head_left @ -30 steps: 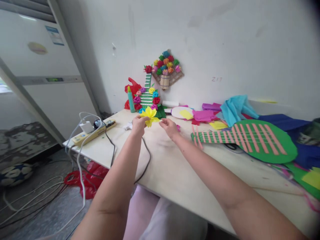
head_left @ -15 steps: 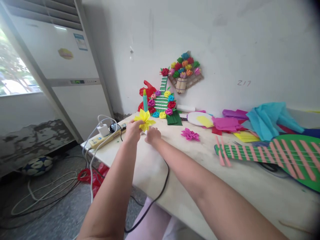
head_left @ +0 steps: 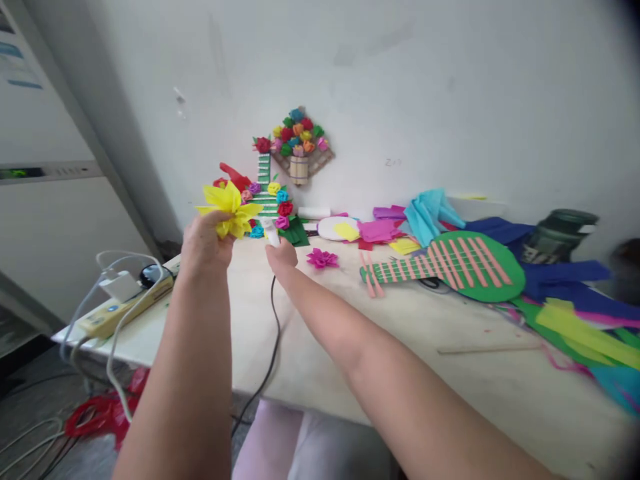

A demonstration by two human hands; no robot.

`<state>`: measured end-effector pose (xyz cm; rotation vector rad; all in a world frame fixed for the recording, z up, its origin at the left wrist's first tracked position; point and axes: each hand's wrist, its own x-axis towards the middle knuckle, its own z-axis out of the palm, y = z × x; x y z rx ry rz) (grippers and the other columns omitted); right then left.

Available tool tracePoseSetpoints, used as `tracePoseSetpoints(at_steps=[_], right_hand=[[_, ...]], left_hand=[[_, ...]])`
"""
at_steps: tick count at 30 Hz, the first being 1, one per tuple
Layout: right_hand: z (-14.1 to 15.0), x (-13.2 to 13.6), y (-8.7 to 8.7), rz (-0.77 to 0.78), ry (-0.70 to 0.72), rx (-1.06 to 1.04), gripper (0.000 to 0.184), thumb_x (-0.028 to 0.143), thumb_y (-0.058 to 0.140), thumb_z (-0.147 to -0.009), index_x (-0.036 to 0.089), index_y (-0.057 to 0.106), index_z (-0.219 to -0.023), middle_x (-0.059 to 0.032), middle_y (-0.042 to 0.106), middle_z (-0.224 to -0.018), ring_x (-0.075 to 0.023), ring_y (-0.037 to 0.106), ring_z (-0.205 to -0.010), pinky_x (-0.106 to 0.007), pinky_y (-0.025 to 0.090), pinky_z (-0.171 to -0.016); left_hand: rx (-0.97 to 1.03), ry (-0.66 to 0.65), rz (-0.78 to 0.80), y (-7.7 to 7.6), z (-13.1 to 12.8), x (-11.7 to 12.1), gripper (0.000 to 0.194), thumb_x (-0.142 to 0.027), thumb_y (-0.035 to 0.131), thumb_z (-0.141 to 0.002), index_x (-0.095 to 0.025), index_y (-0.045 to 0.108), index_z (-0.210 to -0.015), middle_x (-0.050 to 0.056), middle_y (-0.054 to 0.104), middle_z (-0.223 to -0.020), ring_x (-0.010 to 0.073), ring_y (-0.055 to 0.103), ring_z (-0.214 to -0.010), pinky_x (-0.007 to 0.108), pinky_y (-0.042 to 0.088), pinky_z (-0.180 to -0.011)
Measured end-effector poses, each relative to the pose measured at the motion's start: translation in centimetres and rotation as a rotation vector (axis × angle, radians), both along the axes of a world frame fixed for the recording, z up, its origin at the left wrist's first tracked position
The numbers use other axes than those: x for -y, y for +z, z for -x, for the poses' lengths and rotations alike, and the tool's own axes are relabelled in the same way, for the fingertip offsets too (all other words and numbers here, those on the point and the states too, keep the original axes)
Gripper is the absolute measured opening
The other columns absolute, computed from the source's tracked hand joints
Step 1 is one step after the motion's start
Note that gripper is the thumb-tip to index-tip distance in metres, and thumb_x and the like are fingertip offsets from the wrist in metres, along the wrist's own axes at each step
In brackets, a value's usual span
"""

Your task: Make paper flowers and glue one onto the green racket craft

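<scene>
My left hand (head_left: 210, 247) pinches a yellow paper flower (head_left: 227, 208) with pointed petals, raised above the table's far left part. To its right, my right hand (head_left: 283, 255) grips a white glue gun (head_left: 270, 232). A black cord (head_left: 273, 347) runs from the glue gun down over the table's front edge. Just right of that hand, a magenta paper flower (head_left: 323, 259) lies on the table. Behind both hands stands a green guitar-shaped craft (head_left: 264, 193) edged with paper roses, partly hidden by the yellow flower and glue gun.
A power strip (head_left: 125, 308) with plugs and cables sits at the table's left edge. Coloured paper (head_left: 380, 231) lies along the wall. A green guitar cutout with pink strips (head_left: 470, 263), a thin stick (head_left: 490, 349) and a dark green jar (head_left: 560, 235) are on the right.
The view has swung right. My left hand has lifted the yellow flower closer and away from my right hand. The glue gun now shows in my right hand.
</scene>
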<state>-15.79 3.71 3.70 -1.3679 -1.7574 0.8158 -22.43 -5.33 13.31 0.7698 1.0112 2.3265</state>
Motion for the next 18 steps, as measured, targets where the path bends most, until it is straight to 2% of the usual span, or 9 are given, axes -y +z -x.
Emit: tracePoseSetpoints(at_steps=[2,4,8,12,15,18], right_hand=[[-1.3,-0.6,0.7,0.088,-0.071,-0.187,0.037,0.036,0.045,-0.079,0.021,0.054,-0.111,-0.008,0.064,-0.103,-0.0246,0.06,-0.095,-0.033,0.046,-0.073],[-2.9,-1.2,1.4,0.133,-0.079,-0.372,0.036,0.038,0.044,-0.08,0.018,0.053,-0.109,-0.0086,0.064,-0.098,-0.0226,0.061,-0.09,-0.031,0.048,-0.07],[-7.4,-1.9,2.6,0.088,-0.061,-0.732,0.033,0.028,0.048,-0.078,0.019,0.046,-0.11,-0.0046,0.065,-0.087,-0.0163,0.061,-0.074,-0.026,0.047,-0.058],[-14.3,-2.8,3.7,-0.03,-0.03,-0.803,0.027,0.024,0.055,-0.07,0.021,0.051,-0.097,0.0026,0.059,-0.07,-0.0102,0.054,-0.056,-0.02,0.04,-0.047],[-20.3,-4.1,4.5,-0.2,-0.092,-0.846,0.027,0.024,0.06,-0.065,0.022,0.052,-0.09,0.0047,0.057,-0.069,-0.0075,0.051,-0.055,-0.017,0.037,-0.046],[-25.6,-5.0,4.9,-0.271,-0.171,-0.934,0.029,0.023,0.064,-0.061,0.021,0.051,-0.087,0.0063,0.055,-0.067,-0.0063,0.05,-0.055,-0.016,0.037,-0.045]], left_hand=[[0.037,-0.094,-0.054,0.6,-2.9,0.1,0.02,-0.003,0.051,-0.051,-0.018,0.052,-0.064,0.0,0.062,-0.071,0.0174,0.063,-0.083,0.025,0.054,-0.067],[0.055,-0.136,-0.071,0.6,-5.5,0.0,0.022,-0.004,0.051,-0.05,-0.018,0.053,-0.067,0.0,0.062,-0.073,0.0179,0.063,-0.083,0.025,0.054,-0.065],[0.072,-0.223,-0.044,-0.8,-9.3,-1.2,0.023,-0.005,0.053,-0.049,-0.017,0.054,-0.068,0.0,0.061,-0.072,0.019,0.064,-0.081,0.026,0.054,-0.062],[0.136,-0.343,0.041,-2.8,-12.5,-3.4,0.023,-0.006,0.053,-0.049,-0.018,0.053,-0.069,-0.001,0.061,-0.069,0.0165,0.063,-0.075,0.023,0.051,-0.058],[0.208,-0.468,0.07,-4.1,-15.4,-5.0,0.023,-0.006,0.054,-0.05,-0.017,0.054,-0.07,0.0,0.062,-0.071,0.0148,0.063,-0.074,0.022,0.05,-0.058],[0.277,-0.545,0.067,-5.4,-18.2,-6.2,0.021,-0.005,0.054,-0.051,-0.016,0.053,-0.069,0.0,0.062,-0.071,0.0123,0.061,-0.07,0.02,0.049,-0.058]])
